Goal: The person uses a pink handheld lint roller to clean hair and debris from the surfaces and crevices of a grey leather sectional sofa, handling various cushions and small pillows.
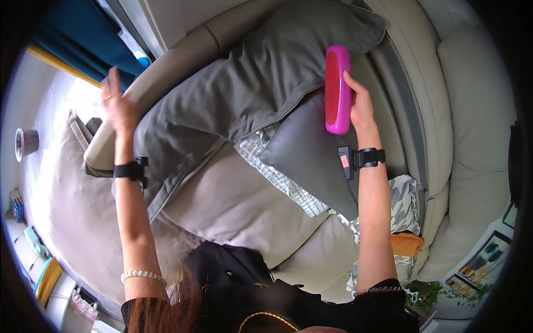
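Observation:
In my right hand (361, 102) is a magenta lint brush (344, 89), upright in the picture, its red fabric pad facing left. The thumb lies along its edge; the other fingers are hidden behind it. My left hand (119, 102), blurred and holding nothing, is raised over the sofa armrest (175, 56). Between my arms lies a dark grey fabric cover (233, 87), draped over the sofa. Below it are a dark grey cushion (306, 150), a grey-white checked cloth (279, 177) and beige seat cushions (241, 195).
A patterned pillow (404, 204) and an orange cloth (406, 244) lie beside my right forearm. The padded sofa back (420, 95) rises on the right. A blue curtain (83, 39) hangs at upper left. Framed pictures (485, 260) and a leafy plant (424, 293) are at lower right.

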Demonstrator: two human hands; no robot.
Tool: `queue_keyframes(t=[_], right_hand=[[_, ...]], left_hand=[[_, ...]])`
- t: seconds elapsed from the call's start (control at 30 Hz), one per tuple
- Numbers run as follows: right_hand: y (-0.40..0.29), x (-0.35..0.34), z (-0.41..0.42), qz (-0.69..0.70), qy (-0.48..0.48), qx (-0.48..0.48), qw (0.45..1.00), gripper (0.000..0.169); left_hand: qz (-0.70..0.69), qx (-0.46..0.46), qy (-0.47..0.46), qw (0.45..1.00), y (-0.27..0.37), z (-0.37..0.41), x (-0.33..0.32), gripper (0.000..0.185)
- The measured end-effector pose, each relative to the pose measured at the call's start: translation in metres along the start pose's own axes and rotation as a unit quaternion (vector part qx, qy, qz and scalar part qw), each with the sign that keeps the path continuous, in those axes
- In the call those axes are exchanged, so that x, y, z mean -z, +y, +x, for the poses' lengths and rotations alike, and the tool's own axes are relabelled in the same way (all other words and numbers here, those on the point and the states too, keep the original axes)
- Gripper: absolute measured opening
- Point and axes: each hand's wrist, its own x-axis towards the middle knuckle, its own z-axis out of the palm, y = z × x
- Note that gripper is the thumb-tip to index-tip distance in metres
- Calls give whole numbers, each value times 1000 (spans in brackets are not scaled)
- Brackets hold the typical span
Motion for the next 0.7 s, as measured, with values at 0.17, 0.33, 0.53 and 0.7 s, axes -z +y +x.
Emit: queue_keyframes(t=[0.17,0.33,0.53,0.7], right_hand=[[-16,-4,-11,-95,28,21,995,31],[-31,-74,-37,-233,59,117,964,43],[-12,-148,47,-478,-1,248,842,55],[71,-162,108,-715,149,245,638,56]], left_hand=[[-211,-161,-216,940,138,-39,-9,56],[-82,-97,-281,951,124,-67,-27,94],[-159,6,-299,941,102,-104,-29,106],[-262,44,-314,912,90,-110,-51,109]])
